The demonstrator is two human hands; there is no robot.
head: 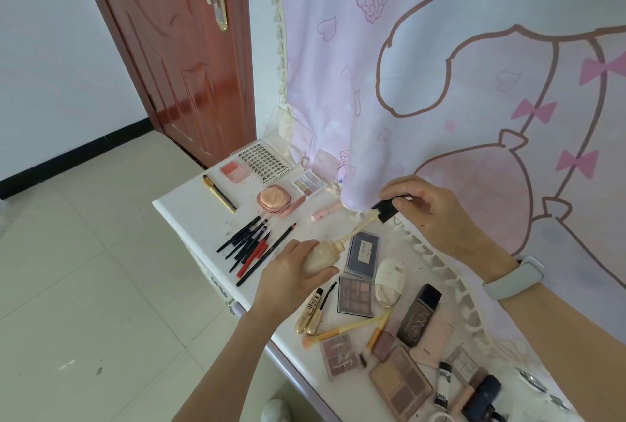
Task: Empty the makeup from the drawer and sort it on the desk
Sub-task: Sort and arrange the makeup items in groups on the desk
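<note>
The beige foundation bottle [321, 256] is being held tilted just above the white desk [189, 215], its neck pointing up and away toward the curtain. The left hand [291, 272] is gripping its rounded body, fingers and thumb curled round it. Rising from the neck, a cream applicator wand [360, 227] is running up to a black cap [386, 210], which the right hand [430, 208] is pinching between thumb and curled fingers; a pale wristband [515, 277] is sitting on that wrist.

Directly under the bottle, a dark blue palette [363, 254] is lying flat, with a brown eyeshadow palette [355, 296] and a white oval compact [389, 281] just beside it. A gold mascara tube [310, 315] and its wand are lying near the left wrist. To the left, a cluster of black and red pencils [249, 247] is lying fanned out. Farther back are resting a pink round puff compact [273, 201], a pastel eyeshadow palette [309, 183], a false-lash tray [261, 161], a blush pan [233, 171] and a gold-tipped pen [219, 193]. Nearer the camera, a black UNNY bottle [420, 315], a pink Umela palette [340, 355], a large contour palette [401, 384] and yellow-handled brushes [345, 328] are lying together. A pink cartoon curtain [440, 83] is hanging behind the desk, its fringe trailing on the desktop, and a red-brown door [183, 49] is standing at the left.
</note>
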